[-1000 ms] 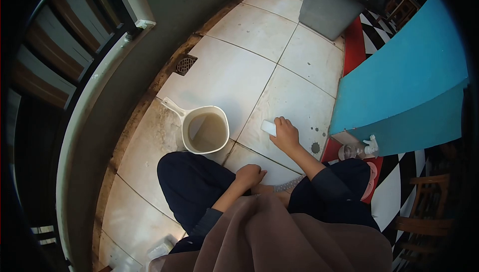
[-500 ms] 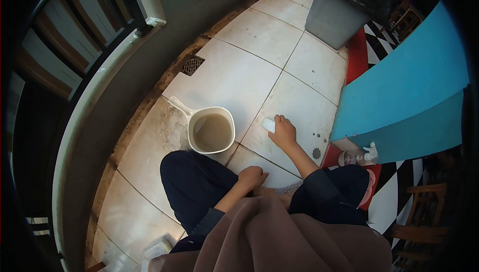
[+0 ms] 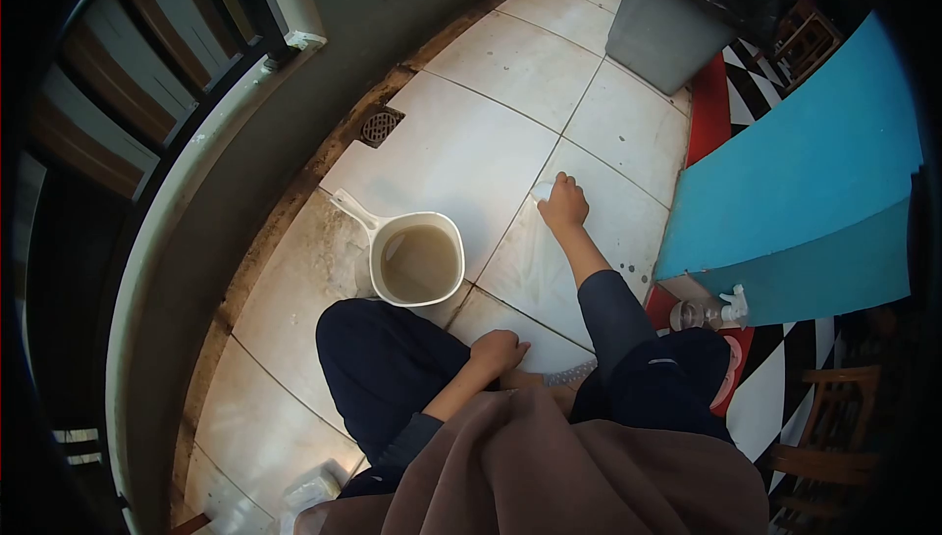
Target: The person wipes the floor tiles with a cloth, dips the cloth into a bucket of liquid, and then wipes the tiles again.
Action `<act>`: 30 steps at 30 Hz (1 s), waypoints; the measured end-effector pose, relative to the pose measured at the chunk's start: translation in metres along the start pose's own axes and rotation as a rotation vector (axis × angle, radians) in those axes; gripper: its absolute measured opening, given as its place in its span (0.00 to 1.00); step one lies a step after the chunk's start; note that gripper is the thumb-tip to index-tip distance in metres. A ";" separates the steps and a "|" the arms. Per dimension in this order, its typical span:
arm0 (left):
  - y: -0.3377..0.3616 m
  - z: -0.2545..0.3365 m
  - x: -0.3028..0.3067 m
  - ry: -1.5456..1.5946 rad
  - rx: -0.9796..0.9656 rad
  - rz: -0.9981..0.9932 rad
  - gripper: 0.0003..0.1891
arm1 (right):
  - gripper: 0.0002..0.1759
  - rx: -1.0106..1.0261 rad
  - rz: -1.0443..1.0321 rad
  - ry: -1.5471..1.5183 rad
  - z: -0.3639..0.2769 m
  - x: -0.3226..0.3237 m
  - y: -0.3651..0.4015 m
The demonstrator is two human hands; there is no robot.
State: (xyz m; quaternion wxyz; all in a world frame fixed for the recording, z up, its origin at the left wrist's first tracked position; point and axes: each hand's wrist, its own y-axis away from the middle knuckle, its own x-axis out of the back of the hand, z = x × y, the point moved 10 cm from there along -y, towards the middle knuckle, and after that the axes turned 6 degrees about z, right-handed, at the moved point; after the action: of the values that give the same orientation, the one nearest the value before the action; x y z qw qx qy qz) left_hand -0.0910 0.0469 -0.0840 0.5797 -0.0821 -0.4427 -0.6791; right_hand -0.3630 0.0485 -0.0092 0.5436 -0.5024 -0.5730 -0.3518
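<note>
My right hand [image 3: 564, 203] is closed around a small white sponge [image 3: 543, 191] and presses it on the white floor tile [image 3: 510, 250]. Much of the sponge is covered by my fingers. Faint wet streaks show on the tile below it. My left hand [image 3: 497, 352] rests between my bent legs, fingers curled in, with nothing visible in it. To the left of both hands a white dipper [image 3: 458, 260] stands upright on the floor, holding cloudy greyish-brown water [image 3: 422, 265]. Its handle points to the upper left.
A floor drain [image 3: 381, 127] lies by the dirty edge of the curved wall [image 3: 245, 211]. A grey bin [image 3: 662, 29] with a black bag stands at upper right. Beside the blue panel [image 3: 785, 191] is a clear spray bottle [image 3: 702, 313]. A clear plastic package [image 3: 312, 488] lies at lower left.
My right hand has slid the sponge forward and slightly right across the tile, its arm stretching out further. My left hand and the dipper have stayed in place.
</note>
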 end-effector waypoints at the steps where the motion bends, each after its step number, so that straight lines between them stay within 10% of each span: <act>1: 0.001 0.000 0.001 0.005 0.005 -0.004 0.22 | 0.24 0.004 -0.016 0.000 -0.001 -0.002 -0.003; 15: 0.002 0.014 0.000 -0.012 -0.015 -0.035 0.22 | 0.23 0.230 -0.045 -0.101 0.017 0.028 0.156; 30: 0.001 0.001 -0.003 -0.013 -0.020 -0.001 0.23 | 0.25 0.058 -0.076 0.016 -0.003 -0.003 0.008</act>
State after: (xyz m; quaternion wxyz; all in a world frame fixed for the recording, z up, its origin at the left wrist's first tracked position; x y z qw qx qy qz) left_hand -0.0892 0.0497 -0.0850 0.5756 -0.0921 -0.4399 -0.6832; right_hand -0.3552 0.0474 -0.0125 0.5486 -0.4614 -0.5974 -0.3596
